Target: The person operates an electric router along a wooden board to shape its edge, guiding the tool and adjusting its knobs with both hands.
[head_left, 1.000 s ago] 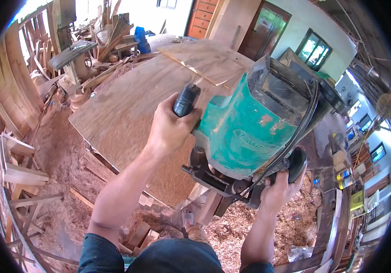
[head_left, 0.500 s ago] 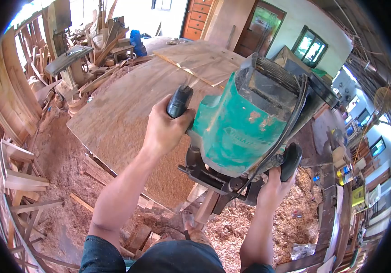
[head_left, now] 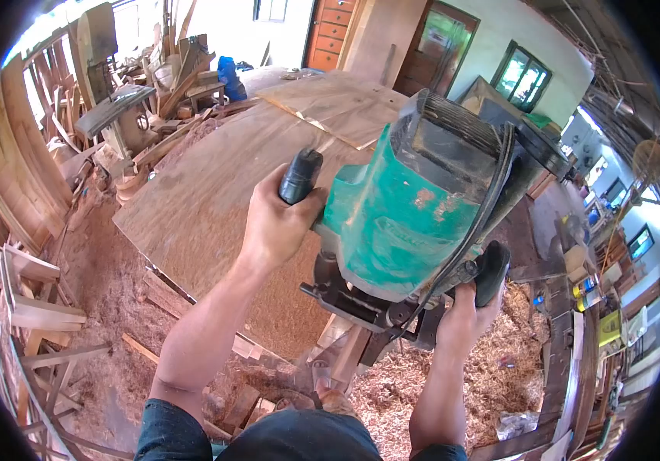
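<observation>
A large green plunge router (head_left: 399,238) with a dusty black top fills the middle of the head view. Around its black left handle my left hand (head_left: 280,219) is closed, thumb towards the motor body. My right hand (head_left: 464,307) is wrapped round the black right handle (head_left: 491,273), its fingers partly hidden behind the machine. The black base (head_left: 360,303) sits low, over a narrow wooden piece (head_left: 350,355) beneath it. The cutter is hidden from me. A black cord runs down the router's right side.
A wide, dusty wooden board (head_left: 207,184) lies behind and left of the router. Wood shavings (head_left: 437,396) cover the floor at the right front. A band saw (head_left: 111,107) and scrap wood stand at the far left. A wooden frame (head_left: 41,303) is at the left edge.
The view has shifted very slightly. Both hands keep their hold on the router's handles, and the router stays in nearly the same place.
</observation>
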`<state>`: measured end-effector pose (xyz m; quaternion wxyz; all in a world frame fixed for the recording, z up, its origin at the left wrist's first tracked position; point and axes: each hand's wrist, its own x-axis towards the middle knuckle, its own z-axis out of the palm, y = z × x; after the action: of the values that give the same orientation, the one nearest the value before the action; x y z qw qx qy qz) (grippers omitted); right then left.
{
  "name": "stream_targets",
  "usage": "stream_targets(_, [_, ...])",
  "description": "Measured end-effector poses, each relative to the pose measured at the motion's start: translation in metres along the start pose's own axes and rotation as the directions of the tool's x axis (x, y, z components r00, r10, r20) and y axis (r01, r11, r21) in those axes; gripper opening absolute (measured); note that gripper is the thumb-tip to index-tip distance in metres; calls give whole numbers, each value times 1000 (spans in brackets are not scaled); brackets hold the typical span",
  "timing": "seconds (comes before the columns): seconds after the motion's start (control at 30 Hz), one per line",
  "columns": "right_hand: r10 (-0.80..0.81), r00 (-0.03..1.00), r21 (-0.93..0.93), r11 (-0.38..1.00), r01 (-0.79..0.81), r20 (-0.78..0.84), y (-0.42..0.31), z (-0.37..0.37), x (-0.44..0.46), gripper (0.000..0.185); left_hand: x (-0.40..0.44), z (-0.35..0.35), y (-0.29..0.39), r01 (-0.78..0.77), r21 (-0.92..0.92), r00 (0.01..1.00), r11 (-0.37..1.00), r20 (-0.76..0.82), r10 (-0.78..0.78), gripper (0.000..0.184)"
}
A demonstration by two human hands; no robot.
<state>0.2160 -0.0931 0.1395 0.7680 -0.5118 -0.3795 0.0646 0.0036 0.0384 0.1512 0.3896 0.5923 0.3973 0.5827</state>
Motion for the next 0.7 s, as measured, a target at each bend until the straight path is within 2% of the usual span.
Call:
stream_targets(0.17, [-9, 999, -111, 994, 13, 33, 13, -5, 15, 35, 12, 8, -9, -7, 24, 1000, 1000, -21, 8, 24])
stream_targets(0.3, [56, 998, -43, 997, -56, -3, 20, 2, 25, 35, 22, 15, -7, 18, 11, 1000, 1000, 11, -18, 24])
stream_targets(0.33, [20, 1000, -96, 995, -18, 13, 21, 1, 27, 35, 23, 16, -6, 18, 17, 1000, 1000, 13, -18, 25])
stream_targets(0.4, [61, 998, -70, 996, -61, -5, 20, 3, 27, 36, 22, 16, -9, 27, 32, 1000, 999, 15, -27, 27])
stream_targets(0.5, [84, 996, -81, 993, -85, -9, 16, 4, 24, 37, 8, 15, -10, -40, -80, 999, 996, -18, 39, 34])
stream_targets(0.57, [69, 998, -79, 994, -69, -7, 17, 3, 26, 38, -26, 13, -27, 128, -349, 988, 928, -38, -151, 46])
stream_targets(0.63, [49, 999, -57, 997, -50, -10, 21, 3, 26, 39, -76, 22, -49, 199, -526, 975, 827, 21, -221, 51])
stream_targets(0.7, [81, 997, -69, 994, -81, -5, 20, 3, 25, 39, -120, 30, -55, 319, -512, 948, 798, 155, -279, 50])
